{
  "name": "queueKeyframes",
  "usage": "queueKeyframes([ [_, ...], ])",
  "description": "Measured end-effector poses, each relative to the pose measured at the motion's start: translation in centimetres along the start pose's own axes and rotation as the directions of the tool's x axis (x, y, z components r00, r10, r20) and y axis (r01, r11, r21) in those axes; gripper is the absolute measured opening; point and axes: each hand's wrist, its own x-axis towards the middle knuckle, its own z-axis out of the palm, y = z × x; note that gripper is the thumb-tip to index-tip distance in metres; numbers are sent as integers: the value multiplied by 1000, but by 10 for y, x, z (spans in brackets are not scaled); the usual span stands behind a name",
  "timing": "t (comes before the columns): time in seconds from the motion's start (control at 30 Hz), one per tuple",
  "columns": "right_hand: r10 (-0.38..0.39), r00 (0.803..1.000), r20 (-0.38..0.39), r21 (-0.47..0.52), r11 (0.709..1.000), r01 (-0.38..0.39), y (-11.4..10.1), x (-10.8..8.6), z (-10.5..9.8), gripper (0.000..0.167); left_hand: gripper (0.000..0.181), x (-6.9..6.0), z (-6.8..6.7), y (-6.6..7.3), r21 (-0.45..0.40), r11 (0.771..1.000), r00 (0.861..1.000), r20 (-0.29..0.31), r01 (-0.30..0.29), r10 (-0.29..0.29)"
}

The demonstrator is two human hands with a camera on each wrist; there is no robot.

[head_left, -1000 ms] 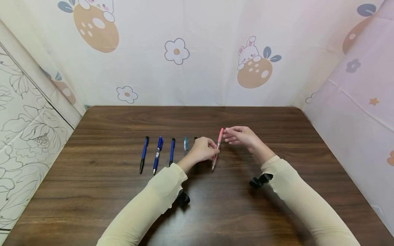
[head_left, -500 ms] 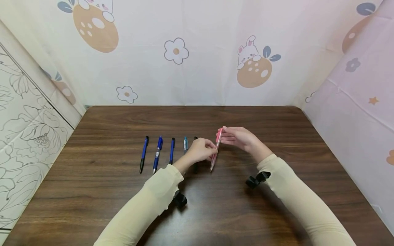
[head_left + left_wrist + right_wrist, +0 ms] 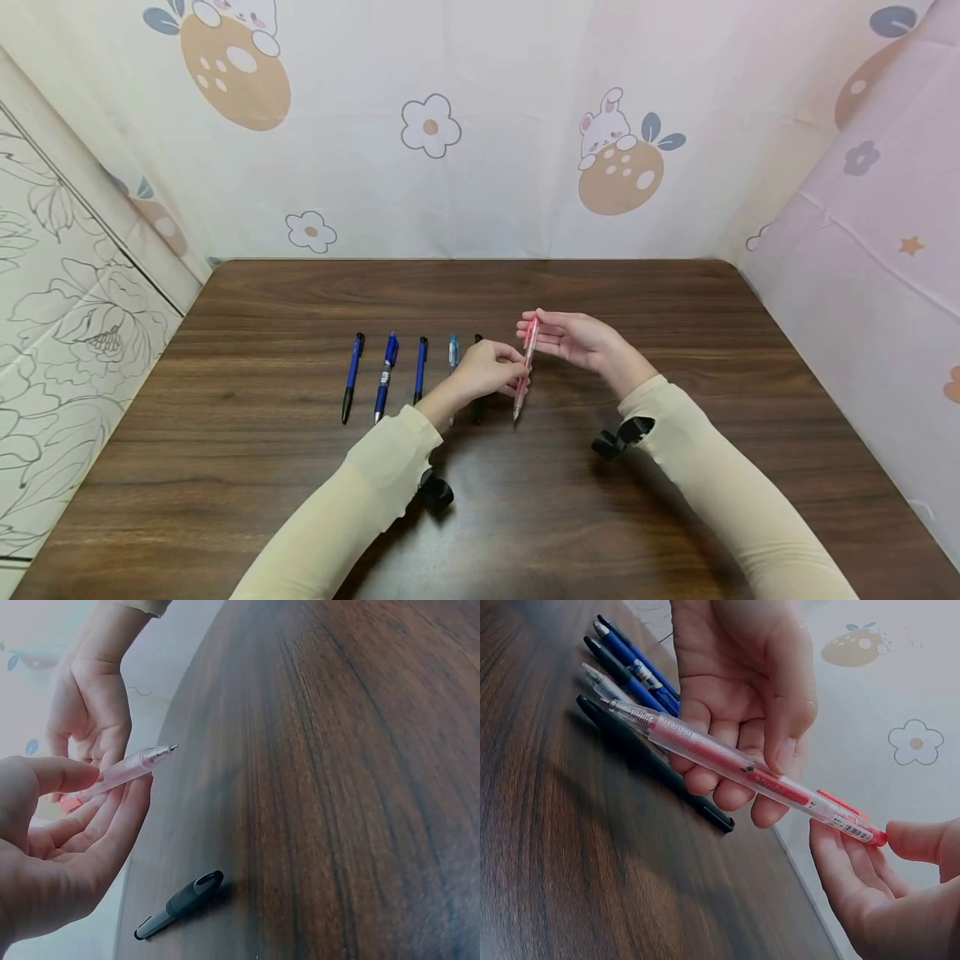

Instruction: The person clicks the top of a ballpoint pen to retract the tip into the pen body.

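A clear pen with a pink-red core [image 3: 532, 340] is held above the table, its metal tip pointing down toward the front. My left hand [image 3: 483, 369] pinches its barrel between thumb and fingers. At the upper end is my right hand [image 3: 583, 340]; in the right wrist view its thumb [image 3: 915, 841] presses on the red push button and its fingers lie under the clip end. The pen's metal point [image 3: 173, 748] shows in the left wrist view. Just beyond my left hand a black pen [image 3: 652, 765] lies on the table, partly hidden in the head view.
Left of my hands lie a blue pen with black ends [image 3: 352, 379], a blue pen with a white label [image 3: 386, 375], another blue-black pen [image 3: 420, 367] and a clear pen with a teal top [image 3: 453, 352], all roughly parallel. A patterned curtain [image 3: 510, 183] hangs behind the brown table [image 3: 637, 517].
My right hand has moved left onto the upper end of the pink pen, from beside it. The left hand keeps its pinch on the barrel and has shifted slightly left and toward me.
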Motion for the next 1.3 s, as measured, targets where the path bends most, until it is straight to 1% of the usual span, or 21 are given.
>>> queueKeyframes([
  [0.17,21,1000,8,48,999,-22,0,2,2,30,20,-2,0,-2,-103,994,999,32,40,-37],
  [0.33,41,999,16,99,994,-42,-1,2,4,25,26,-3,-1,-6,-185,981,997,70,53,-40],
  [0.47,44,999,16,119,992,-46,-2,3,8,23,32,-4,-3,-10,-257,964,995,92,72,-50],
  [0.57,51,999,12,133,990,-53,-2,5,10,23,34,-4,-4,-13,-311,945,992,108,98,-67],
  [0.73,56,998,28,121,991,-59,-2,8,13,45,35,-5,-8,-16,-394,909,986,144,138,-87],
  [0.8,57,998,34,112,992,-60,-2,9,15,50,36,-6,-9,-17,-422,894,983,159,154,-94],
  [0.93,66,997,41,110,992,-70,-1,10,16,51,38,-6,-11,-19,-444,880,978,185,171,-97],
  [1.03,77,996,48,109,991,-81,-2,11,18,54,38,-7,-12,-20,-447,878,976,197,175,-94],
  [1.07,81,996,46,111,990,-86,-2,11,19,53,38,-7,-12,-21,-447,877,975,201,174,-91],
  [1.13,85,995,42,111,990,-90,-2,12,20,48,38,-7,-12,-21,-449,876,974,205,177,-91],
  [1.27,89,995,47,107,990,-94,-1,12,20,47,36,-8,-13,-23,-454,872,974,202,183,-99],
  [1.3,90,995,51,103,990,-95,-1,12,20,48,35,-8,-13,-23,-456,870,975,199,185,-103],
])
